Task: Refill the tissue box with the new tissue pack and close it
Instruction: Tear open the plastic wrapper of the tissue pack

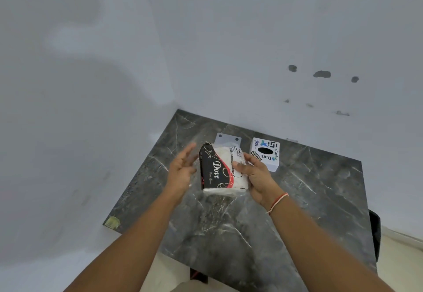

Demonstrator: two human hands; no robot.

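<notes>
Dark veined marble tabletop (297, 200) in a grey-walled corner: your right hand (256, 177) grips the black-and-white plastic-wrapped tissue pack (220, 172) above it, while your left hand (183, 168) hovers spread wide just beside the pack. You look to be unwrapping; the white stickered tissue box (265, 154) and a flat white panel (226, 139), probably its lid, wait behind, so next free the tissues from the wrap

Glossy plastic-wrapped tissue pack (223, 172), marble-look table (297, 200)

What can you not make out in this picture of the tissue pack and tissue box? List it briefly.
- Head view: fine print on the tissue pack label, too small.
- Tissue box contents, dark opening hides them.
- Flat white panel behind the pack: lower part hidden.
</notes>
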